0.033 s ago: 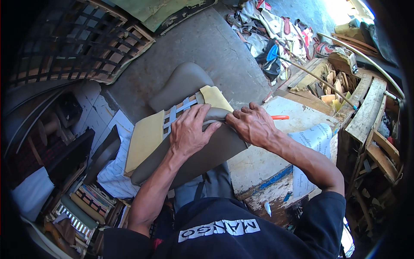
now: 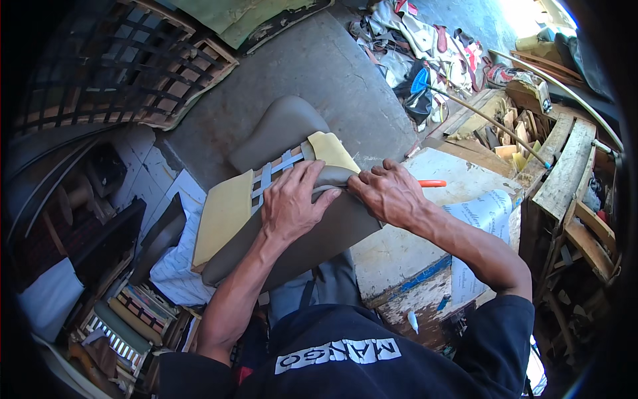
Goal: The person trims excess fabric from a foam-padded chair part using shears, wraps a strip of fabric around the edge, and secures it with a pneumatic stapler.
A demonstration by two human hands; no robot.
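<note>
Mid-frame, you're pinching the brown cover (image 2: 325,229) with your right hand (image 2: 391,196), your left hand (image 2: 291,207) lying spread across it — likely soft, pliable stuff, best held along its edge.

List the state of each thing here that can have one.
Smooth grey-brown leathery cover: folded near the hands
Left hand: on the cover, thumb spread
Right hand: fingers curled at the fold
Flat yellow foam pad: partly exposed
Pale grey flat straps: crossed, partly exposed
Slim orange rod: partly hidden
White printed sheet: curled
</note>
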